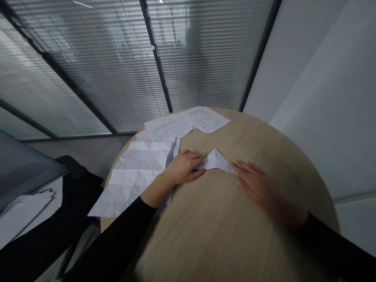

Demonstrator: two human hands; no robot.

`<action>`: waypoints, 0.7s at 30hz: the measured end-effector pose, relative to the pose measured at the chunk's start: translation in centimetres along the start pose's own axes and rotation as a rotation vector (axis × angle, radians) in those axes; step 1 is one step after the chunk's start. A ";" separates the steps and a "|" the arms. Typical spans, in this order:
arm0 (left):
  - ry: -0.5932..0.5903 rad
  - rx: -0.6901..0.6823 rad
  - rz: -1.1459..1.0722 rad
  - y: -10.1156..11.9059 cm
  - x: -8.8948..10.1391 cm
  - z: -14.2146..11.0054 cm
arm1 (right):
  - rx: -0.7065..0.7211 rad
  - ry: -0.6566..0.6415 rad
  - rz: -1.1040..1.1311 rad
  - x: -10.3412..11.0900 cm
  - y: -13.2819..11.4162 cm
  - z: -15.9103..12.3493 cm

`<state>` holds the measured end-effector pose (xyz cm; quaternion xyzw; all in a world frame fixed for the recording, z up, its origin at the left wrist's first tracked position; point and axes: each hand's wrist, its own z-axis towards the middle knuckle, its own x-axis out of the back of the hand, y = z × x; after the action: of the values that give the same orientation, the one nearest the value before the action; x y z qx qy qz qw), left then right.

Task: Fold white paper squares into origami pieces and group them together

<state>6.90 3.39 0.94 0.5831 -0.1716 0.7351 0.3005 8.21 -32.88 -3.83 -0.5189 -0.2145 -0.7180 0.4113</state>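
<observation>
on the wooden table (223,227), left hand (183,168) pins folded paper (214,161) near right hand (258,186).

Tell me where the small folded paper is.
In the head view, the small folded paper lies on the round wooden table, between the left hand and the right hand, to the right of the creased paper sheet.

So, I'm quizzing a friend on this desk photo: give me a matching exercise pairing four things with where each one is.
1. Left hand
2. Right hand
3. Creased sheet
4. Printed sheets

A. Along the table's far edge
B. Flat on the table, at the folded paper's right tip
C. Overhanging the table's left edge
D. Over the folded paper's left end

Pairs: 1-D, 2-B, 3-C, 4-A
</observation>
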 end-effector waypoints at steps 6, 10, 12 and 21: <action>0.010 -0.033 0.053 0.2 0.2 0.1 | 0.048 0.052 -0.011 0.1 0.6 -0.3; 0.008 -0.063 0.076 0.3 0.0 0.2 | 0.073 0.089 0.018 0.2 0.6 -0.2; 0.006 -0.076 0.083 0.3 -0.2 0.3 | 0.071 0.096 0.043 0.2 0.6 -0.2; 0.003 -0.020 0.072 0.8 -0.3 0.4 | 0.013 0.055 0.097 -0.6 1.4 0.3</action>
<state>6.75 2.48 0.80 0.5724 -0.1996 0.7444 0.2800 9.54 -33.24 -4.48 -0.5060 -0.1822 -0.7100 0.4547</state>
